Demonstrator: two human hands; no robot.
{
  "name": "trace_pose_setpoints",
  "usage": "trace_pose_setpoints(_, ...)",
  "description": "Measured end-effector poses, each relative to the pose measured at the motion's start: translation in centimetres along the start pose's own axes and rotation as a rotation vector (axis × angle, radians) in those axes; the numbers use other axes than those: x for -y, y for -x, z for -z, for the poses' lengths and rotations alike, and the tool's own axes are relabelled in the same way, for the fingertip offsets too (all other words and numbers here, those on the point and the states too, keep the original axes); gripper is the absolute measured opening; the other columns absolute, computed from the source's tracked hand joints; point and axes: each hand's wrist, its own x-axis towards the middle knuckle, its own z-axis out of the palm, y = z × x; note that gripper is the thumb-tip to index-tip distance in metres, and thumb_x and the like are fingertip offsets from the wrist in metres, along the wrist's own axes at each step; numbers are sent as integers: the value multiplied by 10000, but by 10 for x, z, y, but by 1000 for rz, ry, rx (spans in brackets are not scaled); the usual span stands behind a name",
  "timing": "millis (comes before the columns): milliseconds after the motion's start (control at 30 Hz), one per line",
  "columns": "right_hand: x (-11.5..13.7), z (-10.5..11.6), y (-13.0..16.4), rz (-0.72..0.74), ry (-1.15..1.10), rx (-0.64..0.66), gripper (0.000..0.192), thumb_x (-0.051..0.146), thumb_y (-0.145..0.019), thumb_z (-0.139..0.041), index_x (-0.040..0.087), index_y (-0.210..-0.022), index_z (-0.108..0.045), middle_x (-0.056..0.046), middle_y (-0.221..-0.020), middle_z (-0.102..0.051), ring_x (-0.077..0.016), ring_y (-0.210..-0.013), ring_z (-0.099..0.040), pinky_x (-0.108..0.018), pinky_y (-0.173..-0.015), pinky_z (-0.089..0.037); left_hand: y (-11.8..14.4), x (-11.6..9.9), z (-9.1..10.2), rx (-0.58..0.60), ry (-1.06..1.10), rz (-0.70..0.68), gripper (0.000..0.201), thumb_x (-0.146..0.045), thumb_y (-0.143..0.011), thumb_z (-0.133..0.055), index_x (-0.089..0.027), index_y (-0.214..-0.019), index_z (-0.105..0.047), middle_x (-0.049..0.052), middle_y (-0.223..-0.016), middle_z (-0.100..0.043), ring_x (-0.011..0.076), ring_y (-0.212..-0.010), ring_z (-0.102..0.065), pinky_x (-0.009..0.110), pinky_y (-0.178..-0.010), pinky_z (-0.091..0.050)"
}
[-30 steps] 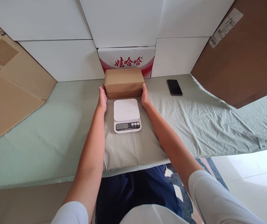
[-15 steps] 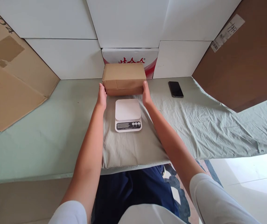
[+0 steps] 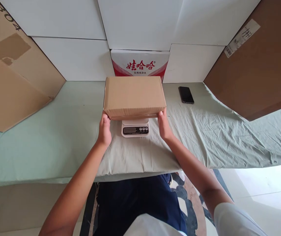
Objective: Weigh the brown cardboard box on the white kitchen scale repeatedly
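I hold the tan, rectangular cardboard box (image 3: 134, 93) between both hands. My left hand (image 3: 104, 129) grips its near left corner and my right hand (image 3: 164, 124) its near right corner, thumbs toward me; the other fingers are mostly hidden, so I cannot tell how far they reach underneath. The box is over the white plastic digital scale (image 3: 135, 130), midway between the sides of the pale green, cloth-covered surface (image 3: 128, 154) as I face it. It hides most of the weighing platform; whether it touches it, I cannot tell.

Good practice, in my judgement: share the load equally, level the far side with the near side, since both grips are at the near corners, and align the box's middle with the platform's. Leave the display and buttons uncovered, and clear the fingers from between box and platform before loosening either grip.

Orientation: the long axis runs left to right, roughly parallel to the surface's near edge. One long side faces me; the opposite one faces the far edge. The broad top shows no printing.
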Motion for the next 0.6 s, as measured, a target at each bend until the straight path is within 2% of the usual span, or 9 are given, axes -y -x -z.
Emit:
trace_pose_setpoints(100, -5, 0, 3, -20, 3, -20, 662, 685, -1007, -400, 469, -1624, -291, 95, -1729, -382, -199, -1705, -160, -456, -1436, -163, 5, 11, 1, -30, -34, 12, 747, -837, -911, -412, -313, -1387, -649, 98, -1471, -658, 313, -1528, -484, 443, -1263, -393)
trace_pose_setpoints(200, -6, -1, 3, -24, -2, 8, 660, 686, -1015, -383, 455, -1626, -288, 96, -1753, -336, -198, -1704, -162, -456, -1437, -150, 4, 16, 6, -45, -49, 17, 756, -844, -904, -419, -292, -1358, -665, 111, -1437, -671, 315, -1493, -520, 438, -1239, -411)
trace_pose_setpoints(300, -7, -2, 4, -42, -16, 52, 686, 701, -1014, -378, 437, -1636, -264, 89, -1768, -307, -189, -1705, -153, -456, -1440, -128, 3, 17, 10, -61, -25, 35, 750, -838, -917, -393, -287, -1341, -671, 112, -1427, -678, 306, -1472, -540, 444, -1227, -421)
trace_pose_setpoints(400, -10, -3, 5, -50, -28, 64, 720, 730, -998, -384, 420, -1637, -268, 74, -1754, -345, -186, -1704, -157, -455, -1439, -136, 1, 16, 11, -58, -18, 40, 750, -834, -917, -398, -281, -1346, -668, 110, -1441, -675, 309, -1475, -538, 468, -1237, -416)
trace_pose_setpoints(600, -9, -3, 3, -34, -32, 61, 671, 700, -1020, -353, 413, -1624, -307, 67, -1741, -372, -189, -1694, -195, -442, -1431, -167, -2, 13, 10, -3, -17, 52, 781, -856, -900, -384, -286, -1343, -682, 105, -1512, -638, 327, -1532, -482, 502, -1276, -379)
